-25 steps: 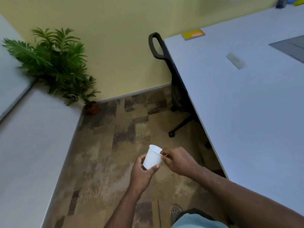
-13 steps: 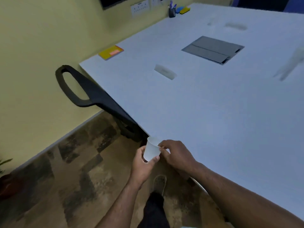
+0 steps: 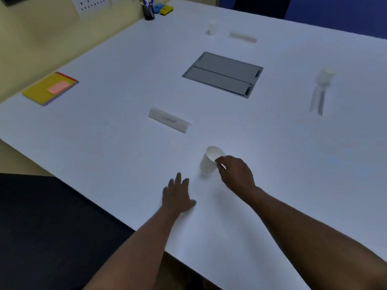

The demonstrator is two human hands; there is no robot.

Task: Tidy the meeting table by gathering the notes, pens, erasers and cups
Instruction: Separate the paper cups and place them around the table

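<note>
The cup (image 3: 210, 162) is pinched at its rim by the right hand (image 3: 235, 173) and should be kept straight, while the left hand (image 3: 178, 195), beside it, lies flat and empty.

White cup (image 3: 210, 162), white table (image 3: 117, 143), yellow notepad (image 3: 45, 88) topped by pink sticky note (image 3: 58, 88), grey hatch (image 3: 223, 73), pale yellow wall (image 3: 41, 38).

Matt white paper on the cup (image 3: 210, 161), thin-walled and smooth. Smooth, faintly sheened white laminate across the table (image 3: 117, 147). Folded white card for the name tent (image 3: 169, 120), matt, hand-lettered in ink. Brushed grey metal on the recessed cable hatch (image 3: 223, 74), dull finish. Yellow matt paper cover on the notepad (image 3: 49, 87), pink paper sticky note (image 3: 58, 87) on top. Dark mesh-like pen holder (image 3: 149, 12), material unclear.
</note>
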